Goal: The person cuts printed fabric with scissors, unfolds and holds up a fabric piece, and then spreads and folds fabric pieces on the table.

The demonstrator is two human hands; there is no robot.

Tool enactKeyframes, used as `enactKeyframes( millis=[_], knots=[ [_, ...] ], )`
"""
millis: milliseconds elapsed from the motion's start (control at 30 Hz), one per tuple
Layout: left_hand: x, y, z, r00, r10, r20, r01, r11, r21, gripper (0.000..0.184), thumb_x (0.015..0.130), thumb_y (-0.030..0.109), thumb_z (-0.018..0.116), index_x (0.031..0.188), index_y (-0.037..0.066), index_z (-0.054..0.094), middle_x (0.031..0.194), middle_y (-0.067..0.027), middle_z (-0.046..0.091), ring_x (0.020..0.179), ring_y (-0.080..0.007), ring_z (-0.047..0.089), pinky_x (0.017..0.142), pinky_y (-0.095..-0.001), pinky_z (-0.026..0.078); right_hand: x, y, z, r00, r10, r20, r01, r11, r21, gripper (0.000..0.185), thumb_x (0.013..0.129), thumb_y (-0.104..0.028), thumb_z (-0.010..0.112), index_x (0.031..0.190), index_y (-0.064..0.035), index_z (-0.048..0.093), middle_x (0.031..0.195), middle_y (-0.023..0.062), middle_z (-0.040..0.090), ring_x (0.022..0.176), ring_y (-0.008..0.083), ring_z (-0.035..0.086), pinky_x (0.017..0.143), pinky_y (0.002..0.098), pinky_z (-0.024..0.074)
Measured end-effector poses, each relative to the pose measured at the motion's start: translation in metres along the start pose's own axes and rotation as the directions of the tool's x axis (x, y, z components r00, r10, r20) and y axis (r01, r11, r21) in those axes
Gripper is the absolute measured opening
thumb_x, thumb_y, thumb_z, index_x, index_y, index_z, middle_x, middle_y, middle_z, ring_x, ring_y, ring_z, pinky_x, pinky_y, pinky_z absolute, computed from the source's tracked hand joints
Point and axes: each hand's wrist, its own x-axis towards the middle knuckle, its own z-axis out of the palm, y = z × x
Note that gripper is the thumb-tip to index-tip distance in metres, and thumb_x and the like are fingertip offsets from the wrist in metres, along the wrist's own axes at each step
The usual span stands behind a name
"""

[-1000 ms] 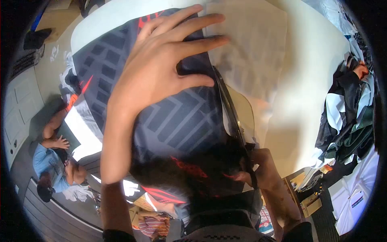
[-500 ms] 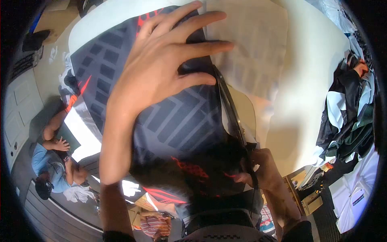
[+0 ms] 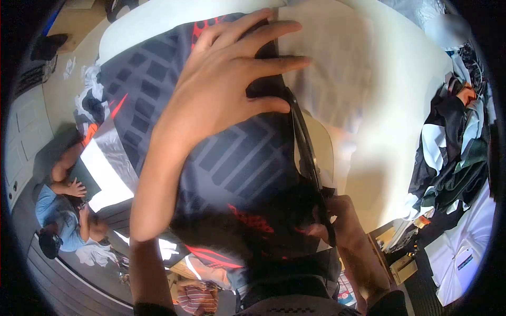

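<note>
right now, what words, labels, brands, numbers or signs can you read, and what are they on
No text can be read.
Small dark label on the white bundle: too small.
Printed sheet by the right forearm: too small.
Patterned cloth: no readable words.

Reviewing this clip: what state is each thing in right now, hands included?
Left hand: fingers spread, on the dark cloth
Right hand: closed around the scissors' handles
Scissors: held at the cloth's edge; blade opening unclear
Dark cloth: spread out, partly shadowed
Garment heap: crumpled
Person in blue: seated
</note>
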Motion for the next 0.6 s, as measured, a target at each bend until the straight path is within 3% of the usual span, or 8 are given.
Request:
enactKeyframes(
  millis=[233,367,600],
  knots=[
    [0.005,0.005,0.001,1.000,-0.002,-0.009,0.001,1.000,-0.006,0.057,0.059,0.027,0.078,0.115,0.024,0.071,0.142,0.0050,0.048,0.139,-0.0227,0.032,0.109,-0.0435,0.023,-0.001,-0.007,0.005,0.997,0.046,-0.054,-0.040,0.992,0.116,0.051,0.068,-0.036,0.087,0.055,-0.0026,0.050,0.046,0.0047,0.044,0.041,0.0198,0.033,0.044,0.0328,0.0318],
    [0.005,0.004,0.002,1.000,-0.015,-0.012,0.014,0.999,-0.047,0.058,0.058,0.026,0.079,0.115,0.024,0.072,0.142,0.0049,0.049,0.139,-0.0231,0.032,0.109,-0.0439,0.023,0.000,-0.009,0.003,0.999,0.001,-0.048,-0.004,0.998,-0.066,0.052,0.068,-0.035,0.087,0.054,-0.0030,0.048,0.046,0.0052,0.044,0.041,0.0196,0.034,0.043,0.0325,0.0313],
    [0.007,0.006,0.001,1.000,-0.018,-0.004,0.017,0.999,-0.051,0.060,0.056,0.026,0.079,0.116,0.023,0.071,0.141,0.0049,0.050,0.139,-0.0233,0.033,0.109,-0.0444,0.023,-0.001,-0.013,0.003,0.998,0.051,-0.032,-0.053,0.997,-0.062,0.052,0.068,-0.037,0.086,0.056,-0.0019,0.049,0.048,0.0062,0.046,0.042,0.0200,0.035,0.044,0.0319,0.0328]
  ],
)
